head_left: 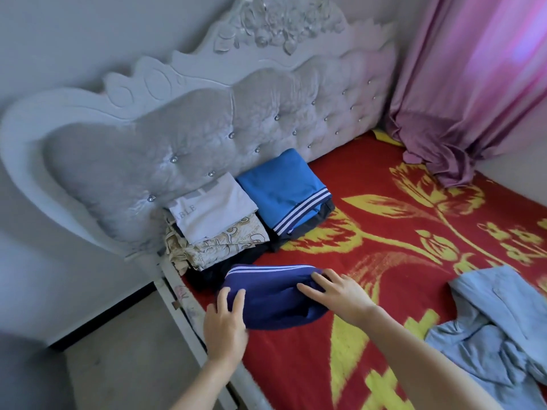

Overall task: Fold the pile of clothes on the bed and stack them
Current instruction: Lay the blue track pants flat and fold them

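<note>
Two flat hands press the folded navy garment [272, 297], fingers straight: left hand [226, 318] on its near-left edge, right hand [340, 288] on its right end. It lies on the red blanket [384, 238], near the blue striped stack [284, 190]. We'd smooth it, then slip fingers under both ends and carry it level onto that stack.

We note a bed [180, 303] against a plain pale wall [74, 31], its white carved headboard [183, 137] padded in grey tufted fabric with shiny studs, and a red blanket [384, 232] with yellow flowers spread over it. At right we see a pink curtain [473, 84] glowing with daylight and bunching on the blanket. A dull grey floor [133, 344] and dark baseboard [97, 321] lie left.
</note>
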Tool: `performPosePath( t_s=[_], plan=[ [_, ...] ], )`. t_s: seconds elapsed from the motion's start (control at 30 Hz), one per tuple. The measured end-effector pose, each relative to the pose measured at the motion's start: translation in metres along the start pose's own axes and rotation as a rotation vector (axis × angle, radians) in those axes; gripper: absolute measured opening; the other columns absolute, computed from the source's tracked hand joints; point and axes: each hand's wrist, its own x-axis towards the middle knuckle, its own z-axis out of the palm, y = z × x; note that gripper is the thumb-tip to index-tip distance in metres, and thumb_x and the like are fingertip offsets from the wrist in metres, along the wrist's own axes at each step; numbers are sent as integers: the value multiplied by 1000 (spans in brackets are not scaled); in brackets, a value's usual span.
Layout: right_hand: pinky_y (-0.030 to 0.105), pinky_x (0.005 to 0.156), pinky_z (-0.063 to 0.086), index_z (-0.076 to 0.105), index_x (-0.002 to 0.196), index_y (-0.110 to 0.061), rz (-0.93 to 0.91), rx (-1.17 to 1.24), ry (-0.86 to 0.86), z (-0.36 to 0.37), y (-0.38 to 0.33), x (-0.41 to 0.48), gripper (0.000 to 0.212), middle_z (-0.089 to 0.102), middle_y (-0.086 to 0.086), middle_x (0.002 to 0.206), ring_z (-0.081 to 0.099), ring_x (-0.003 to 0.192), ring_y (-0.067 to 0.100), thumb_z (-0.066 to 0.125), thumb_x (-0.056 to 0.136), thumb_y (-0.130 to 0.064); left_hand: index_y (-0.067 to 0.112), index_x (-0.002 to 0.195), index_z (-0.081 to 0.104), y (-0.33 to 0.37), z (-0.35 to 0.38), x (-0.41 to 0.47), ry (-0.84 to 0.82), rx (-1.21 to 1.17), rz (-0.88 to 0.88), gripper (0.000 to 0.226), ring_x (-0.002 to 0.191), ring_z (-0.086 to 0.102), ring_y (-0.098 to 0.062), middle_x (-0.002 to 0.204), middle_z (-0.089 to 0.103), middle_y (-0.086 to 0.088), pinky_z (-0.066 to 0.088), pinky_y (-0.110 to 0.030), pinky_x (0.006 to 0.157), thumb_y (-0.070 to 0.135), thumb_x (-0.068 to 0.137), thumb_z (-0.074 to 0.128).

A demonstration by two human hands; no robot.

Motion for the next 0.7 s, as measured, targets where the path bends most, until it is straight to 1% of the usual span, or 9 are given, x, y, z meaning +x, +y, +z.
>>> performPosePath(
  t_s=[0.07, 0.1, 0.13, 0.17, 0.23, 0.3, 0.37, 0.47, 0.7],
  plan=[
    [29, 54, 53, 41, 124, -25, -62, -71, -37, 2, 7, 25, 96, 68, 9, 107, 66, 88, 26, 89, 41, -22, 16, 113, 48, -3, 19, -1, -77, -41, -84, 101, 61, 55, -35, 114, 53, -20, 50, -40, 52, -7, 21, 82],
    [33, 68, 55, 37, 130, -25, -81, -112, -43, 7, 9, 40, 92, 63, 13, 118, 63, 100, 29, 86, 52, -24, 16, 120, 46, 0, 24, 0, -166, -42, -124, 107, 68, 56, -38, 119, 49, -20, 51, -43, 56, -1, 22, 86],
    [39, 87, 50, 26, 140, -25, -88, -133, -86, 11, 9, 51, 89, 49, 18, 136, 52, 120, 32, 78, 68, -24, 17, 129, 40, 3, 30, 3, -293, -20, -178, 113, 79, 57, -42, 129, 43, -22, 51, -46, 63, 12, 29, 92],
    [45, 104, 35, 12, 148, -26, -75, -145, -207, 22, 6, 60, 83, 25, 20, 151, 30, 136, 35, 64, 84, -21, 19, 141, 27, 4, 38, 4, -461, 10, -245, 118, 97, 54, -46, 142, 31, -23, 50, -50, 75, 30, 43, 91],
    [54, 113, 11, 1, 150, -29, -25, -146, -496, 49, -6, 69, 69, -6, 18, 156, -2, 144, 35, 44, 97, -20, 29, 149, -3, -4, 64, 3, -872, 70, -270, 109, 132, 26, -47, 156, -6, -15, 32, -53, 103, 55, 72, 70],
    [57, 112, 9, 10, 150, -27, 46, -20, -584, 70, -26, 74, 62, -5, 18, 156, -3, 143, 36, 43, 97, -27, 31, 149, -7, -14, 76, 8, -1131, 42, -299, 93, 139, 6, -47, 157, -10, -10, 18, -54, 112, 61, 83, 52],
    [55, 111, 11, 15, 150, -26, 65, 106, -585, 82, -43, 79, 60, 2, 16, 156, 1, 144, 33, 43, 96, -35, 28, 150, -2, -25, 79, 15, -1106, 79, -279, 79, 141, 1, -43, 157, -4, -11, 15, -53, 113, 58, 91, 40],
    [47, 111, 17, 22, 148, -26, 130, 239, -558, 82, -54, 81, 58, 14, 10, 154, 8, 143, 28, 43, 95, -39, 23, 150, 6, -32, 74, 36, -1040, 189, -186, 68, 143, 2, -36, 157, 3, -12, 14, -49, 112, 49, 95, 38],
    [40, 104, 33, 35, 141, -24, 581, 543, -444, 57, -19, 32, 51, 29, 10, 146, 26, 135, 28, 45, 93, -37, 18, 146, 19, 14, 61, 96, -882, 301, 118, 58, 143, -1, -35, 156, 4, -15, 14, -46, 113, 41, 96, 38]
  ],
)
